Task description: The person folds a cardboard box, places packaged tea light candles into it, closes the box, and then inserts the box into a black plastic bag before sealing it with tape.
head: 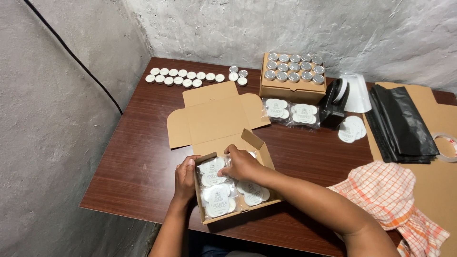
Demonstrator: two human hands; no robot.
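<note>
Your left hand (184,177) grips the left wall of the open cardboard mailer box (238,212) at the near edge of the worktop (138,162). Your right hand (242,163) lies inside the box, fingers curled and pinching a clear packet of round white tealights (213,169). More such packets fill the box beneath both hands

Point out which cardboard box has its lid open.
The near box under both hands, lid flaps spread toward the wall; the far box carries silver tins on top.
</note>
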